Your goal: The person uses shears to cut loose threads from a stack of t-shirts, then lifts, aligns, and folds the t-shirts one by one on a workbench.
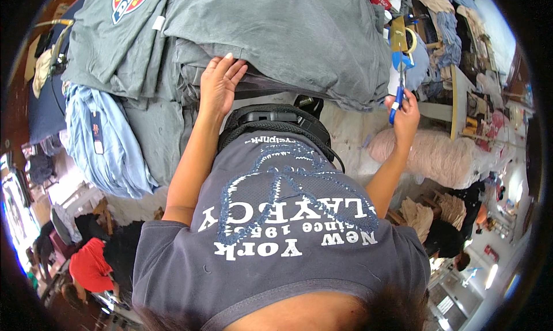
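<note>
My left hand (220, 84) lies flat, fingers spread, on the edge of a thick stack of folded grey shirts (288, 31) on the table in front of me. My right hand (405, 113) is raised to the right of the stack and is closed around blue-handled scissors (399, 77), which point away from me toward the stack's right edge. My dark printed shirt (276, 227) and a black chest strap (276, 119) fill the lower middle of the view.
A light blue shirt (109, 146) with a hanging tag drapes off the table at left. A roll of pale pink fabric (438, 152) lies at right, below cluttered tables (461, 95) holding cloth. A person in red (89, 267) is at lower left.
</note>
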{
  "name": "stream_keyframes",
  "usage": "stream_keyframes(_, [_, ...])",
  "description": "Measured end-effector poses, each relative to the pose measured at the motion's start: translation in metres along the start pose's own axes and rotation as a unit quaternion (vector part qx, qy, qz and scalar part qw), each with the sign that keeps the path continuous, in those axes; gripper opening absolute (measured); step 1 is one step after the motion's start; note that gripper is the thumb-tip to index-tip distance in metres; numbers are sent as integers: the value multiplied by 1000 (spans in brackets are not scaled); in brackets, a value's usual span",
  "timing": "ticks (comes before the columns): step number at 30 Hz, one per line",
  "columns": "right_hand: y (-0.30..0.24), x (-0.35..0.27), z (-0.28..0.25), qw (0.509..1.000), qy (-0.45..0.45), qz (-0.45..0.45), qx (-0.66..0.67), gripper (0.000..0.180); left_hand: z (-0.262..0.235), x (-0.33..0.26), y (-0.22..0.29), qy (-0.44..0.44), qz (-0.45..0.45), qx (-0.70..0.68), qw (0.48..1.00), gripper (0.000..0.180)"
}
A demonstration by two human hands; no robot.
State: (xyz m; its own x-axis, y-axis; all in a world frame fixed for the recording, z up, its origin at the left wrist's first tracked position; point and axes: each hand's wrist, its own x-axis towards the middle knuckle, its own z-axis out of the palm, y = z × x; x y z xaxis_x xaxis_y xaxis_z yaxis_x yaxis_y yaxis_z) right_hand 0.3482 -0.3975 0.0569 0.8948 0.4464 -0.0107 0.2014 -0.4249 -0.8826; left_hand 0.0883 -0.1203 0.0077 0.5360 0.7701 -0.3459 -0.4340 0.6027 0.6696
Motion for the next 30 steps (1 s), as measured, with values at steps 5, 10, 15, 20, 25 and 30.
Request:
stream_keyframes(5, [-36, -3, 72, 980, -188, -64, 9, 41, 10, 4, -15, 78, 50, 128, 987, 17])
stream_keyframes(10, [-56, -15, 130, 942, -290, -157, -58, 39, 5, 4, -16, 74, 56, 87, 992, 12])
stream_keyframes(15, [-58, -9, 155, 918, -316, -197, -137, 45, 13, 2, -17, 58, 77, 46, 994, 12])
stream_keyframes(20, [-67, -2, 166, 904, -341, -209, -152, 47, 3, 6, -20, 59, 93, 37, 993, 14])
stream_keyframes(25, [-73, 2, 170, 900, -351, -215, -143, 45, 8, -2, -11, 48, 72, 19, 996, 15])
stream_keyframes(30, [-83, 6, 173, 890, -363, -238, -142, 45, 10, -5, -6, 48, 59, 15, 997, 17])
